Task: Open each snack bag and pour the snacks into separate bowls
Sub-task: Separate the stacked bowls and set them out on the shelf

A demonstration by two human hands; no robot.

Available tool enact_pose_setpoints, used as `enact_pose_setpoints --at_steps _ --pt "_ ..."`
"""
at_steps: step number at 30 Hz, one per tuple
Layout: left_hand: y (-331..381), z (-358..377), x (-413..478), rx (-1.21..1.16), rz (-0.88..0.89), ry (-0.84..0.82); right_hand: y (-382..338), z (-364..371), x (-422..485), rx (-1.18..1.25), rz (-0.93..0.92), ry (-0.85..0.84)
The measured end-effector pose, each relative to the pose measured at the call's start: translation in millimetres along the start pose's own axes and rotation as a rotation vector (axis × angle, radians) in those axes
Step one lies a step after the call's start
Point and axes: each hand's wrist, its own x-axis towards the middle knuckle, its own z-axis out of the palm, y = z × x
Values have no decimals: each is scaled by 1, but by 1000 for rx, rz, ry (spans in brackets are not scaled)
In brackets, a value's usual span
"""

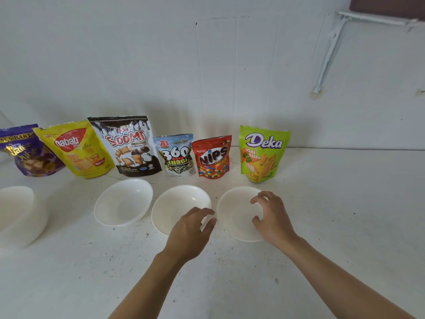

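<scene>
two bare forearms reach in from the near edge over a white table (345,238). the left hand (192,229) has its fingers and thumb curled on the right rim of the middle bowl (177,203), gripping it. the right hand (272,217) lies over the right side of the right bowl (234,215), its fingers and thumb hooked over the rim into the bowl, holding it. these two bowls sit just beside each other, rims nearly touching between the hands.

four white bowls show in all, set in a row across the table. the left bowl (123,201) sits near the middle bowl and tilts a little. a bigger bowl (16,215) stands well apart at the far left, cut by the picture's edge. all four show bare white insides.

six snack bags stand upright in a row behind the bowls, against the white wall (161,65). from left to right they are a purple bag (25,150), a yellow nabati bag (76,150), a white and brown soomi bag (128,146), a small 360 kuaci bag (176,155), a red nips bag (212,156) and a green deka bag (262,153). the left three overlap at their edges, and the deka bag stands a little apart on the right. neither hand touches any bag, and every top looks sealed.

one white painted bracket (331,54) slants down the wall at the upper right.
</scene>
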Motion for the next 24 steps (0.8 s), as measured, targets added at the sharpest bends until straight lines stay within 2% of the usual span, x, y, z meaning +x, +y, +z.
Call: enact_pose_setpoints --at_steps 5,11,16,24 --pt "0 -8 2 -33 8 57 -9 -7 -2 46 -53 86" --pt "3 -60 -1 -134 -37 330 -59 -17 5 236 -251 196" --pt "-33 -118 -30 -221 -64 517 -141 -5 2 416 -369 73" --pt "-149 -208 -70 -230 -118 622 -288 74 -11 418 -580 -108"
